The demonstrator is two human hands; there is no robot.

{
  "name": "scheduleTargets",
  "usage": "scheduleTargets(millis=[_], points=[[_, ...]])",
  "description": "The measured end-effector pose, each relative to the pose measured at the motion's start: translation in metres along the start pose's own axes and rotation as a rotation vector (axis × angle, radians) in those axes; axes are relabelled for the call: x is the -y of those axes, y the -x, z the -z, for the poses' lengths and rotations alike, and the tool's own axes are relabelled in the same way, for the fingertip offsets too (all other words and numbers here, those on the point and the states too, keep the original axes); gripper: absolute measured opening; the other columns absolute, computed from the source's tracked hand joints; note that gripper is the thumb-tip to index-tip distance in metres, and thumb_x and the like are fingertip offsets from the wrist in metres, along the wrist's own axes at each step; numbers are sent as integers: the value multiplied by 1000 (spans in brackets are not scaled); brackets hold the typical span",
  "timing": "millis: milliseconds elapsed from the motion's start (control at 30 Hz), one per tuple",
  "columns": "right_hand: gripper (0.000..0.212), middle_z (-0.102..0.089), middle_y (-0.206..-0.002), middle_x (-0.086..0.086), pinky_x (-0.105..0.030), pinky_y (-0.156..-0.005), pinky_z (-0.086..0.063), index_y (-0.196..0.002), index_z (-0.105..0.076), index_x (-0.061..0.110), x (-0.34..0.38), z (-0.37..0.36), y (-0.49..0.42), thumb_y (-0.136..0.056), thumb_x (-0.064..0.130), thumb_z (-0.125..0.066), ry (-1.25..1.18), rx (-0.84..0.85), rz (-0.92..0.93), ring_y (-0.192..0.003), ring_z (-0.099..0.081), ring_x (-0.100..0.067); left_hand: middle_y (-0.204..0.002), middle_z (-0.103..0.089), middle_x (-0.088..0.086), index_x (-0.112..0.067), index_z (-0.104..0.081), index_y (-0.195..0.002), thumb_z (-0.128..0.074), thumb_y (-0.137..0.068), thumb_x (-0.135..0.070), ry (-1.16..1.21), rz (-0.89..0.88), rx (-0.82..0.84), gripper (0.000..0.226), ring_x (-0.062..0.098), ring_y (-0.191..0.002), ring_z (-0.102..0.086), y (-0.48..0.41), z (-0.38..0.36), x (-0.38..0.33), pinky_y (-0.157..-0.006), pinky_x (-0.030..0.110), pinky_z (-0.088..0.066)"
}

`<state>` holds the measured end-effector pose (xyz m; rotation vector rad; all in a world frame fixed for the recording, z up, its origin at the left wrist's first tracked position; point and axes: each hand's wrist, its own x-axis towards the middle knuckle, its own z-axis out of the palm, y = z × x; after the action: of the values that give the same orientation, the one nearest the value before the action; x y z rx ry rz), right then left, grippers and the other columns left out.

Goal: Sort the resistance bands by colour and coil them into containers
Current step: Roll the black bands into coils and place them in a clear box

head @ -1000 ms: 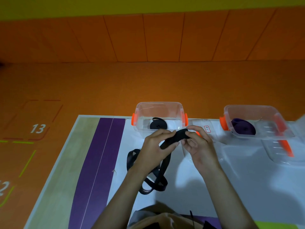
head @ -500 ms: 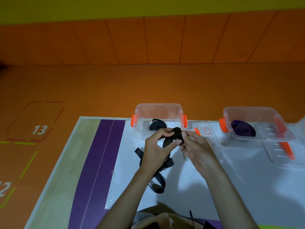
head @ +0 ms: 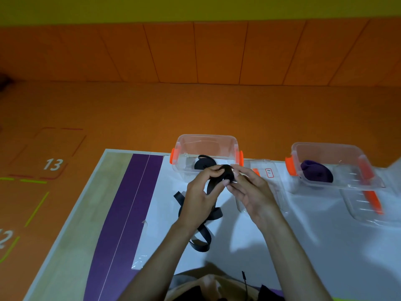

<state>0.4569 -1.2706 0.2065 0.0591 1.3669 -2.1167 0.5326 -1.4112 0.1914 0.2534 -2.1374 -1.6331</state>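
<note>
Both hands meet over the white sheet [head: 282, 246], just near of the left box [head: 207, 144]. The left hand [head: 201, 198] and right hand [head: 253, 192] together pinch a small, tight coil of the black band [head: 226, 173], fingertips closed on it from either side; the coil stands roughly on edge, its flat face turned toward the camera. From the coil the loose part of the band drops near and slightly left, passing behind the left hand, so its long axis runs far to near. Its slack loops cross on the sheet, and the nearest loop ends beside the left forearm. The left box, clear with orange latches, holds a black coil [head: 202, 164] lying at its near-left. A clear lid [head: 264, 170] with a small red-edged label lies flat just right of that box, partly under the right hand. Well to the right, the right box [head: 338, 153] holds a purple coil [head: 315, 173] at its left end, and rests on or against a second lid [head: 368, 205] near it; which, I cannot tell. A purple stripe [head: 121, 213] runs along the table left of the sheet.
</note>
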Motion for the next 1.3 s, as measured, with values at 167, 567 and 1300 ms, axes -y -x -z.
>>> scheduleTargets(millis=[167,567,1300], points=[[33,-79,-120,-10,-24,-85,-61,-118,-80,19,2,0,2,-89,35,-74,-1,41,18,-108,-78,-26,-132,-72,-15,-27,-71,-128,-69,-104,-26,35,19,-1,24,13,-131,-64,1,-4,-1,-109,24,-49],[34,-80,-114,-5,-36,-84,-65,-117,-80,27,9,15,-6,-88,12,-86,257,151,224,-104,-78,-28,-126,-73,-13,-43,-70,-113,-69,-103,-27,78,13,-37,20,16,-125,-67,-3,0,-7,-103,23,-53],[36,-77,-110,1,-36,-78,-66,-106,-76,28,24,26,-14,-76,23,-95,343,108,343,-94,-77,-19,-124,-73,-14,-39,-77,-112,-79,-94,-29,63,52,12,21,19,-125,-68,-14,-3,-17,-96,37,-55]])
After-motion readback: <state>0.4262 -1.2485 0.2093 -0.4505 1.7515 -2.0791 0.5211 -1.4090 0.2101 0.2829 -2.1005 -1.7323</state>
